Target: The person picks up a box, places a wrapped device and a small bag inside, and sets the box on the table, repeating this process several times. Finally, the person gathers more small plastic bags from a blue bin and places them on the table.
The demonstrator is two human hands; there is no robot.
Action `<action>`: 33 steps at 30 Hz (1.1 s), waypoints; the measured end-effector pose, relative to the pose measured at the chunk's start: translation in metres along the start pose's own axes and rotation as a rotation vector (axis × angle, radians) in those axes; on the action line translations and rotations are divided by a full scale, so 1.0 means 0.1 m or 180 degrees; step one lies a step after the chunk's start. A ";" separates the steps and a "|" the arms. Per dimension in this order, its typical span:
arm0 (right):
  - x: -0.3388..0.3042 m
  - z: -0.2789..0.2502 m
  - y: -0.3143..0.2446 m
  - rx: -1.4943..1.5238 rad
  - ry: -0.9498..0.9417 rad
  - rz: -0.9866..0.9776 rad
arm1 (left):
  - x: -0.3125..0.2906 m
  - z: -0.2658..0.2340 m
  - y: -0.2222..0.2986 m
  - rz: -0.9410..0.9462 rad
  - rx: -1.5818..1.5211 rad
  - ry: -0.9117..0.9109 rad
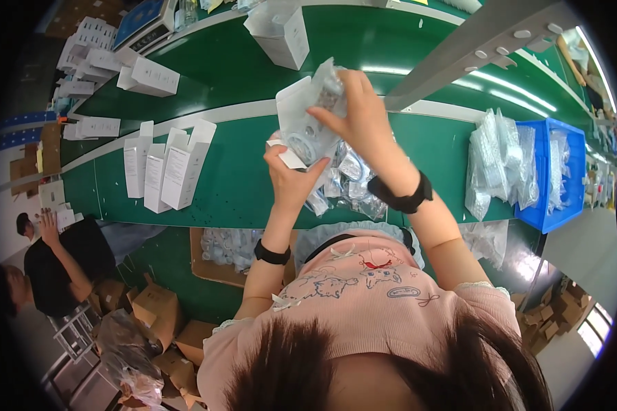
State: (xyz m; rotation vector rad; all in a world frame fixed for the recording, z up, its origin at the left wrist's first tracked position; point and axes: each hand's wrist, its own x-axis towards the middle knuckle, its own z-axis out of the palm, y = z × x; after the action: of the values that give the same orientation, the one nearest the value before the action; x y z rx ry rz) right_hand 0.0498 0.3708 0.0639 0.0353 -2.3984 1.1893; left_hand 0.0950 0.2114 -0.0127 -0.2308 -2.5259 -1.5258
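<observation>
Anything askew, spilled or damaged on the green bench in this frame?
Nothing looks damaged or spilled. The left hand and right hand hold a white carton with a clear bagged part at its mouth. Three open white cartons stand upright on the green bench. More clear bags are heaped loosely beside the blue bin.

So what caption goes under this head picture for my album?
Two hands push a plastic bag into a white box above a green belt.

Green bench [240,185] – 3 upright white cartons [166,168], clear bag pile [346,185], blue bin [559,175] w/ bagged parts [497,161]
</observation>
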 end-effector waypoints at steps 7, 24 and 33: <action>0.13 -0.03 0.18 -0.0215 -0.1432 -0.0764 | 0.28 -0.02 -0.10 0.0647 -0.0340 0.0081; -0.54 0.89 1.59 -0.0476 -0.1364 -0.0755 | 0.28 -0.32 -0.04 0.0339 0.0162 -0.0165; 0.07 -0.14 0.26 0.0802 -0.1445 -0.1916 | 0.39 -0.44 0.14 -0.0547 0.0074 -0.0092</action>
State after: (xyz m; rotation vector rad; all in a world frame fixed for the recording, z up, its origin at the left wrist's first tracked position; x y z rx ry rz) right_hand 0.0433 0.3985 0.0549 1.1273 -2.2994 1.2546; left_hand 0.0637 0.1805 0.0288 -0.0332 -2.6447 -1.5621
